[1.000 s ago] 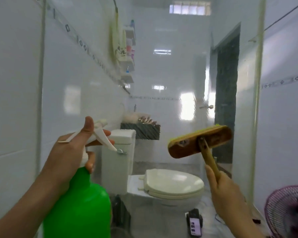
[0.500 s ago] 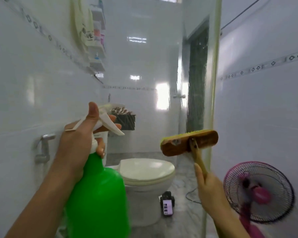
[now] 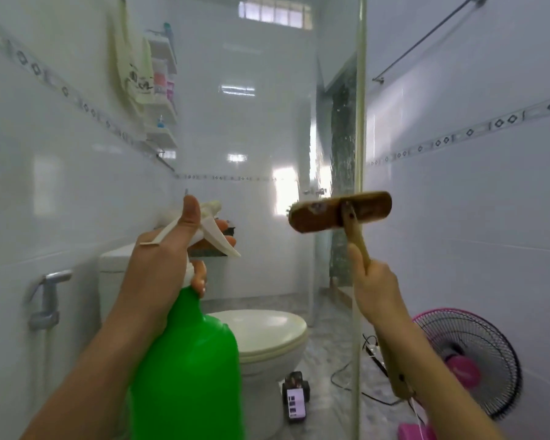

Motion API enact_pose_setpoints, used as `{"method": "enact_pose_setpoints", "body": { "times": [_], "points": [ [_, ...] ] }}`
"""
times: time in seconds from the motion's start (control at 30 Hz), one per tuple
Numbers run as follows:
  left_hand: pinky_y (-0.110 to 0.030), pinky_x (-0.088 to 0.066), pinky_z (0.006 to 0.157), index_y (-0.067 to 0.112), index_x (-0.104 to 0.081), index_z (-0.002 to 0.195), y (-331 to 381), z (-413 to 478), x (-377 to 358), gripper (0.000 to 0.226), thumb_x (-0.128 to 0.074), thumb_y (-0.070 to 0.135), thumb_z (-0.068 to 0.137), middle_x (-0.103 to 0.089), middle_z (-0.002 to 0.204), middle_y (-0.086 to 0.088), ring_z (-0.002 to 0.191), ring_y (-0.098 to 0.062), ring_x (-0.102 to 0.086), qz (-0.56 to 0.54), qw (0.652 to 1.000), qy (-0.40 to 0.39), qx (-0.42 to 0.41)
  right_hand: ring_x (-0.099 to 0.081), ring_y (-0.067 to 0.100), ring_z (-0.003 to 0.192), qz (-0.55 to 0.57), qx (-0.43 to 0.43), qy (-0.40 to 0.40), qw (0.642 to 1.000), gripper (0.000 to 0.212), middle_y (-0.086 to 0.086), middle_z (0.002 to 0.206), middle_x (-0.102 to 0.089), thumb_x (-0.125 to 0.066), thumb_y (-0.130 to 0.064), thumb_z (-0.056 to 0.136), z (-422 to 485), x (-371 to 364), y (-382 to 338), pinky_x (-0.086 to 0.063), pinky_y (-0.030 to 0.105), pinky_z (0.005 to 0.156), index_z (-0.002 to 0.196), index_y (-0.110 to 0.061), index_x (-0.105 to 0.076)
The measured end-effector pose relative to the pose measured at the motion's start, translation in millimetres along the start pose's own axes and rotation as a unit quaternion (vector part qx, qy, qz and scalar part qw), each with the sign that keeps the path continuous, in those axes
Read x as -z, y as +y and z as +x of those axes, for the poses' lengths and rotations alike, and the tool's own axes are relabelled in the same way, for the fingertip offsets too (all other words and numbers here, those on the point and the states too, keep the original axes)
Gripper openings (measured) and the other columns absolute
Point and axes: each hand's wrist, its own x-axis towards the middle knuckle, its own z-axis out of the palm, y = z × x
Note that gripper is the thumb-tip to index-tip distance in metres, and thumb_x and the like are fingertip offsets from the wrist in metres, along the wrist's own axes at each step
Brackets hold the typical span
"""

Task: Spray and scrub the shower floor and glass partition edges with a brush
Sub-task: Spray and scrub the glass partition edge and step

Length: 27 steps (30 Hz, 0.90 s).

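My left hand [image 3: 162, 265] grips the neck of a green spray bottle [image 3: 188, 369], fingers on its white trigger head [image 3: 213, 230], nozzle aimed forward. My right hand [image 3: 375, 290] holds the wooden handle of a scrubbing brush [image 3: 340, 212], whose flat wooden head is raised against the vertical edge of the glass partition [image 3: 359, 122]. The brush handle's lower end runs down past my wrist. The grey speckled floor [image 3: 327, 344] lies below.
A white toilet [image 3: 267, 335] stands ahead at centre. A phone on a stand [image 3: 296, 398] sits on the floor beside it, with a black cable. A pink fan [image 3: 470, 363] stands at right. A bidet sprayer [image 3: 45, 296] hangs on the left wall; shelves and a towel [image 3: 134, 68] above.
The view has swung back left and up a little. Both hands have risen, and the brush head now lies against the glass edge higher up.
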Motion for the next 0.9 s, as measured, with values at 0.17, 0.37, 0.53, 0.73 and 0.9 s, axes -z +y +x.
{"method": "enact_pose_setpoints", "body": {
  "times": [0.17, 0.37, 0.53, 0.73, 0.9],
  "points": [
    [-0.022, -0.044, 0.038, 0.013, -0.076, 0.105, 8.7, 3.8, -9.8, 0.059, -0.042, 0.06, 0.093, -0.08, 0.086, -0.005, 0.034, -0.009, -0.045, -0.013, 1.0, -0.005, -0.018, -0.042, 0.011, 0.047, 0.047, 0.001, 0.059, 0.997, 0.051, 0.002, 0.062, -0.045, -0.031, -0.06, 0.095, 118.8, 47.7, -88.7, -0.041, 0.024, 0.047, 0.074, -0.017, -0.048],
    [-0.025, -0.044, 0.041, 0.012, -0.077, 0.102, 8.2, 11.7, -17.5, 0.058, -0.044, 0.059, 0.095, -0.073, 0.062, 0.001, 0.035, -0.012, -0.041, -0.029, 0.999, -0.004, -0.02, -0.04, 0.007, 0.041, 0.05, 0.003, -0.005, 0.999, 0.053, -0.002, 0.052, -0.044, -0.033, -0.053, 0.095, 26.1, 13.3, -6.5, -0.035, 0.021, 0.042, 0.06, -0.016, -0.049],
    [-0.025, -0.043, 0.04, 0.014, -0.077, 0.104, 2.6, 18.6, -26.6, 0.057, -0.043, 0.059, 0.093, -0.076, 0.068, 0.001, 0.036, -0.01, -0.044, -0.018, 0.999, -0.014, -0.03, -0.044, 0.011, 0.049, 0.012, 0.034, 0.065, 0.997, 0.059, 0.0, 0.066, -0.047, -0.028, -0.065, 0.092, 142.2, 39.3, -95.6, -0.038, 0.024, 0.043, 0.089, -0.011, -0.052],
    [-0.027, -0.042, 0.043, 0.012, -0.076, 0.107, -9.8, 21.3, -29.4, 0.063, -0.043, 0.062, 0.088, -0.081, 0.097, -0.005, 0.037, -0.013, -0.043, -0.029, 0.999, -0.021, -0.023, -0.041, 0.009, 0.044, 0.03, 0.057, 0.06, 0.996, 0.054, -0.001, 0.062, -0.045, -0.029, -0.063, 0.094, 153.0, 36.5, -94.7, -0.036, 0.021, 0.039, 0.078, -0.015, -0.049],
    [-0.03, -0.041, 0.054, 0.022, -0.082, 0.084, -30.0, 2.1, -12.3, 0.062, -0.05, 0.075, 0.078, -0.081, 0.093, -0.005, 0.035, -0.011, -0.042, -0.048, 0.999, -0.009, 0.0, -0.046, 0.004, 0.045, -0.004, -0.027, -0.005, 1.0, 0.051, 0.0, 0.059, -0.052, -0.031, -0.058, 0.089, -31.3, -24.5, 47.4, -0.038, 0.014, 0.042, 0.071, -0.017, -0.054]
  ]
}}
